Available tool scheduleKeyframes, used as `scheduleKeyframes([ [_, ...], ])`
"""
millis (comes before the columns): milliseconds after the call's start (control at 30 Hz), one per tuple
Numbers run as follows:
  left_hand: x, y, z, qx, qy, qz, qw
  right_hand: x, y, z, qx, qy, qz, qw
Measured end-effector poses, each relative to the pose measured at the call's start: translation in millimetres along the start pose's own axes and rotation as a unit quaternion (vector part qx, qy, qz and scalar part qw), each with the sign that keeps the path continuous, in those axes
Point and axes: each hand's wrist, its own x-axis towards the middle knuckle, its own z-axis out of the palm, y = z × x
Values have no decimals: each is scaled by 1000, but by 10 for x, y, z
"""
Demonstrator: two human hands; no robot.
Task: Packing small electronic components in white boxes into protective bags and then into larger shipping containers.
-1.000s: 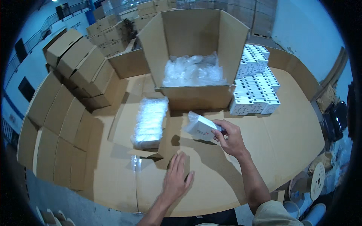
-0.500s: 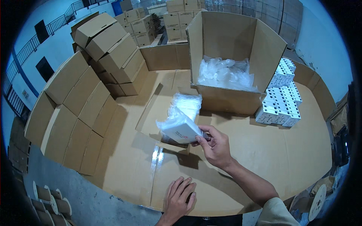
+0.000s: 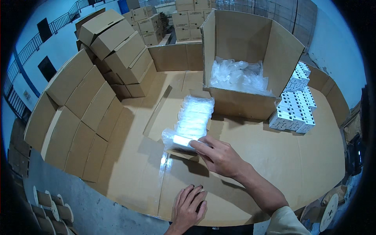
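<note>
My right hand grips the right end of a flat white box in clear plastic wrap; the index finger lies on its top edge and the thumb is hidden. That white box is at the near end of an open brown carton. Behind it, several plastic-wrapped white packs stand in a row inside the carton. My left hand rests palm down at the table's near edge, fingers stretched out, holding nothing.
A tall open carton holding crumpled clear plastic stands behind on the right. Beside it are stacked small white boxes. Closed brown cartons are stacked at the left. Cardboard covers the table, with upright cardboard edging at the back.
My right hand has turned the white box from a tilted, raised position to a lower one at the carton's near end. The left hand has stayed nearly still.
</note>
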Motion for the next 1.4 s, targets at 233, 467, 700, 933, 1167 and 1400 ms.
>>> scheduleKeyframes([
  [233, 3, 2, 9, -1, 2, 8, 1000, 82, -39, -74, -10, -56, -3, 998],
  [467, 9, -11, 20, -11, -5, 8, 1000, 62, 13, 142, -13, -103, 37, 994],
  [700, 41, 41, -60, -8, -14, 2, 1000, -42, -112, 162, -33, -41, 25, 998],
  [933, -26, 10, -4, 8, -24, 2, 1000, -257, 42, 524, -16, -34, 33, 999],
  [1167, 64, 7, 65, -30, -44, 49, 997, -315, 112, 482, -25, -31, 40, 998],
  [1400, 449, 136, 219, 26, -70, 109, 991, -672, 142, -63, -55, -19, 22, 998],
])
